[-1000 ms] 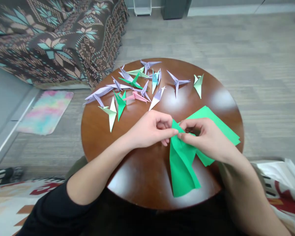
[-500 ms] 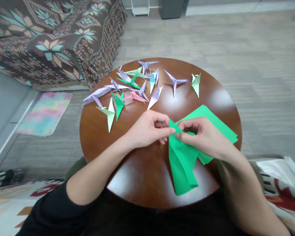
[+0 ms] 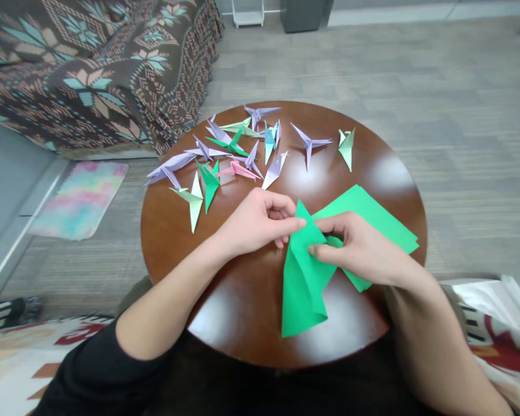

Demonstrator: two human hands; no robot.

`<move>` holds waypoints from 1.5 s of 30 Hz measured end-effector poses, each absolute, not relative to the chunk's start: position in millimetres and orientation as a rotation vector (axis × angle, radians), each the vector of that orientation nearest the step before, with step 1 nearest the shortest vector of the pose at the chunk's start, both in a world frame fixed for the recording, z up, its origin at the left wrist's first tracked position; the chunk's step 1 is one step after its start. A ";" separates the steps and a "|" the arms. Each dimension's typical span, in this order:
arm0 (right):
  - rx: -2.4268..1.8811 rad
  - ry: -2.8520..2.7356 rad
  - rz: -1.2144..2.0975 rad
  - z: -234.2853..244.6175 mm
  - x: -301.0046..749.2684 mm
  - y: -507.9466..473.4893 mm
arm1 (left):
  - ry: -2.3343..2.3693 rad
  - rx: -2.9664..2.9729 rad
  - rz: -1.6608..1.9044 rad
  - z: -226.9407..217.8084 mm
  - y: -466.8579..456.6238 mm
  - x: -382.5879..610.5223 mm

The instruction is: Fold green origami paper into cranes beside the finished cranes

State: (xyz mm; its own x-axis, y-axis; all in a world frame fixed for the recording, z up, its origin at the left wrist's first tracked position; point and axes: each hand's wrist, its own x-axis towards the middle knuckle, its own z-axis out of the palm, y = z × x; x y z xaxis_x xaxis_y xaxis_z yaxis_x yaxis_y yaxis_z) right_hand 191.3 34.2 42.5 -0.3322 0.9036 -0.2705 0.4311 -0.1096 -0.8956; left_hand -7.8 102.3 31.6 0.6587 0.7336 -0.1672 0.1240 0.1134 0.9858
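Note:
A folded green paper sheet point(image 3: 303, 283) hangs between both hands above the round brown table point(image 3: 251, 300). My left hand point(image 3: 255, 222) pinches its top corner with fingers closed. My right hand point(image 3: 359, 248) grips the same sheet from the right, thumb pressed on the fold. Under my right hand lies a stack of flat green sheets point(image 3: 372, 214). Several folded paper cranes point(image 3: 238, 153) in purple, green, pink and pale tones lie scattered on the far half of the table.
A sofa with a patterned brown and teal throw point(image 3: 95, 63) stands at the back left. A pastel mat point(image 3: 78, 199) lies on the floor at left. Patterned fabric and white paper point(image 3: 498, 323) lie at the right near my arm.
The green sheet has swung left, its lower end now nearer the table's middle. Both hands shifted slightly left and my right thumb moved onto the fold.

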 end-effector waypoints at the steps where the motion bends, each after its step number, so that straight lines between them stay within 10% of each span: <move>1: -1.468 -1.722 1.433 42.3 191.3 33.9 | 0.777 1.411 0.505 31.8 102.1 -8.0; 32: -1.383 -1.468 1.443 34.8 193.4 34.4 | 0.766 1.278 0.701 31.6 109.4 -17.0; 45: -1.426 -1.443 0.957 35.8 184.1 33.1 | 0.703 1.261 0.675 31.3 106.7 -16.2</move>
